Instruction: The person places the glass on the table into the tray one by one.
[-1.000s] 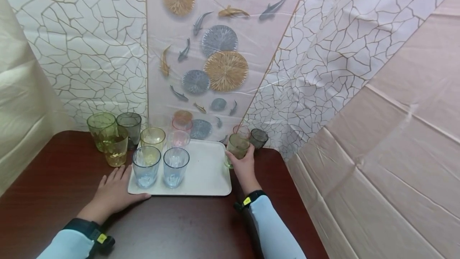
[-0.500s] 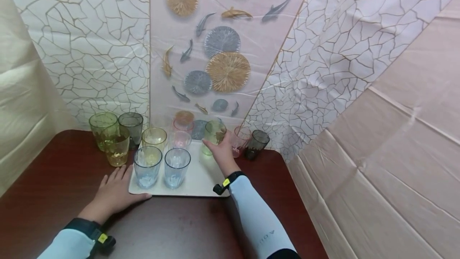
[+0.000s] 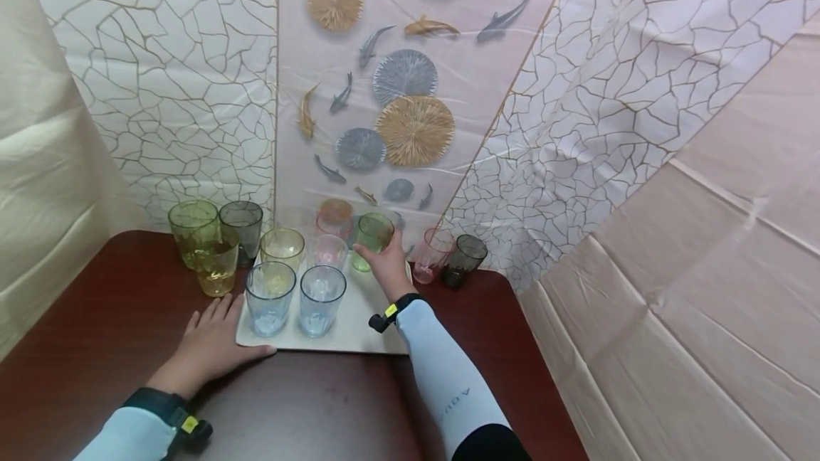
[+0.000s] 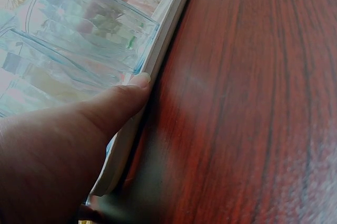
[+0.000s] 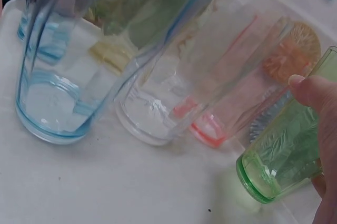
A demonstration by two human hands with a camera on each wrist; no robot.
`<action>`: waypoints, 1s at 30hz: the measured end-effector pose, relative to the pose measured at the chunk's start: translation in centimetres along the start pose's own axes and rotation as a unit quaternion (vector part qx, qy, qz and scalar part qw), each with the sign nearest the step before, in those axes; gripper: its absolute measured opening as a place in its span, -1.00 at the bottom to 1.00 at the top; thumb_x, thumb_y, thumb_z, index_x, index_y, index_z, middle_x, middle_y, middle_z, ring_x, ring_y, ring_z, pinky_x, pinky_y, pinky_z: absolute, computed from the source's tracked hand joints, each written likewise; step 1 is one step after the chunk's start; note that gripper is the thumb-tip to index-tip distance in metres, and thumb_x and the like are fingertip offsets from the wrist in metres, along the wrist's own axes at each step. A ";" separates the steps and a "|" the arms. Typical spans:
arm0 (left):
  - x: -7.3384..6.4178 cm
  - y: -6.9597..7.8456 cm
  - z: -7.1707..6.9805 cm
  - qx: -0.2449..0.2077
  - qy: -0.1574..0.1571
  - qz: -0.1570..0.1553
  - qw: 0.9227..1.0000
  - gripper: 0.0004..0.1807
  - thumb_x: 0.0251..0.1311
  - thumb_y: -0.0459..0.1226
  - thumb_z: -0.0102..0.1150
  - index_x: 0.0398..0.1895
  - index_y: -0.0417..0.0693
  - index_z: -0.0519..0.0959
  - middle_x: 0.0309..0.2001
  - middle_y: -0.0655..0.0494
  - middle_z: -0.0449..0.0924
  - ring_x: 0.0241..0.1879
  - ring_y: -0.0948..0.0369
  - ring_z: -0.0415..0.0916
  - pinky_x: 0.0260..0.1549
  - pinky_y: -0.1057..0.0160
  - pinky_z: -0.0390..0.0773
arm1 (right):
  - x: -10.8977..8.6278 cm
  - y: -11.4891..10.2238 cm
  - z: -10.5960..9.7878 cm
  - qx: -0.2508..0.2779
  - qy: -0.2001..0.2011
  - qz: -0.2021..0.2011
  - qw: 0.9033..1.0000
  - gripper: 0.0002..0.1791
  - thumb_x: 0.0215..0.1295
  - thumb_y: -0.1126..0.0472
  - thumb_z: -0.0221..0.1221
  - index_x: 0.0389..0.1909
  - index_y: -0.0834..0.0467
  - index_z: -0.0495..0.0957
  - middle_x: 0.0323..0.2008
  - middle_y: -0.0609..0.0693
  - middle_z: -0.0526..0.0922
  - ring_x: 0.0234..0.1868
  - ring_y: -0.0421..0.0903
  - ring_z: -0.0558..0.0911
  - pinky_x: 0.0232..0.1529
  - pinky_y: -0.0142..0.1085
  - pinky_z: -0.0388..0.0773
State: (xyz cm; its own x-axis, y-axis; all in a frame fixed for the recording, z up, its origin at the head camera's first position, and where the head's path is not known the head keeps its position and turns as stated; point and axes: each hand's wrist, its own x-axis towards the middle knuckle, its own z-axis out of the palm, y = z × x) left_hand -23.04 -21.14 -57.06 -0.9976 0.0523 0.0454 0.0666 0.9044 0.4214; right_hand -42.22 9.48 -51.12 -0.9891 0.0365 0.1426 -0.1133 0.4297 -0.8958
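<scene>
Right hand (image 3: 389, 269) grips a green glass (image 3: 371, 235); left hand (image 3: 214, 342), fingers extended, touches the tray (image 3: 360, 338).

"What colour is the gripped glass (image 5: 284, 150) showing?"
"It's showing translucent green; the tray (image 5: 131, 187) is showing off-white."
"And the bench (image 4: 237, 103)?"
"It's showing reddish brown, dark grain streaking it."

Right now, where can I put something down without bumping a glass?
The tray is bare right of the blue glasses, in front of the green glass in the right hand. The table is bare before the tray, between the sleeves. Back left, coloured glasses crowd together, on and off the tray.
</scene>
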 end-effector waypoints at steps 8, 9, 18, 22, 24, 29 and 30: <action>0.1 0.2 -0.6 -0.003 0.006 0.001 1.000 0.52 -0.12 0.58 0.23 0.59 -0.46 0.08 0.48 -0.63 0.04 0.42 -0.51 -0.04 0.33 -0.57 -0.08 | 0.9 0.7 0.6 -0.005 0.002 -0.006 1.000 0.25 0.11 -0.15 0.52 0.67 0.02 -0.06 0.57 0.08 0.21 0.53 -0.03 0.22 0.51 -0.10 0.21; 0.1 0.2 -0.6 -0.002 0.005 0.001 1.000 0.53 -0.13 0.58 0.23 0.59 -0.47 0.08 0.48 -0.63 0.04 0.42 -0.51 -0.04 0.33 -0.57 -0.08 | 0.9 0.8 0.7 -0.007 0.002 -0.007 1.000 0.25 0.11 -0.14 0.52 0.67 0.02 -0.06 0.57 0.07 0.22 0.53 -0.03 0.23 0.51 -0.11 0.21; 0.0 0.1 -0.2 0.000 0.006 0.000 1.000 0.56 -0.18 0.64 0.18 0.58 -0.47 0.09 0.48 -0.62 0.07 0.41 -0.50 -0.02 0.32 -0.58 -0.09 | 0.8 1.3 0.9 0.001 -0.010 -0.018 1.000 0.23 0.15 -0.11 0.51 0.67 0.03 -0.07 0.60 0.09 0.14 0.57 -0.01 0.16 0.53 -0.07 0.17; -0.3 0.0 0.0 0.003 0.011 0.006 1.000 0.59 -0.21 0.68 0.11 0.57 -0.46 0.11 0.47 -0.61 0.09 0.41 -0.50 0.00 0.31 -0.59 -0.06 | 0.4 1.8 0.8 0.002 -0.018 -0.018 1.000 0.22 0.13 -0.14 0.51 0.65 0.04 -0.04 0.58 0.09 0.15 0.56 0.01 0.17 0.51 -0.06 0.21; -0.4 -0.1 0.2 0.005 0.012 0.007 1.000 0.60 -0.21 0.70 0.08 0.57 -0.46 0.11 0.47 -0.61 0.09 0.41 -0.50 0.00 0.30 -0.59 -0.06 | -0.1 1.8 0.7 -0.005 -0.018 -0.011 1.000 0.20 0.12 -0.15 0.51 0.63 0.05 0.00 0.54 0.11 0.20 0.52 0.02 0.23 0.48 -0.05 0.28; 0.0 -0.3 0.4 0.005 0.005 -0.003 1.000 0.61 -0.21 0.70 0.07 0.59 -0.45 0.07 0.49 -0.63 0.04 0.42 -0.50 -0.04 0.32 -0.58 -0.10 | -1.7 1.5 -0.2 -0.038 0.001 -0.003 0.999 0.14 0.13 -0.10 0.51 0.59 0.14 0.07 0.38 0.19 0.38 0.38 0.10 0.40 0.32 -0.02 0.47; 0.1 -0.4 0.4 0.004 0.003 -0.005 1.000 0.61 -0.20 0.70 0.07 0.60 -0.45 0.07 0.49 -0.62 0.03 0.43 -0.50 -0.05 0.33 -0.58 -0.12 | -2.1 1.5 -0.5 -0.042 0.006 -0.006 0.999 0.12 0.13 -0.08 0.51 0.58 0.15 0.09 0.35 0.20 0.40 0.36 0.12 0.42 0.29 -0.01 0.49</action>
State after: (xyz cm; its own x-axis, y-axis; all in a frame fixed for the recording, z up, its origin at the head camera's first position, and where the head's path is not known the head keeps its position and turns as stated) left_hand -23.18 -21.30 -57.62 -0.9981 0.0399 0.0468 0.0557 0.9083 0.4146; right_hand -40.29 10.54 -52.56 -0.9864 0.0403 0.1590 -0.1174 0.5040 -0.8557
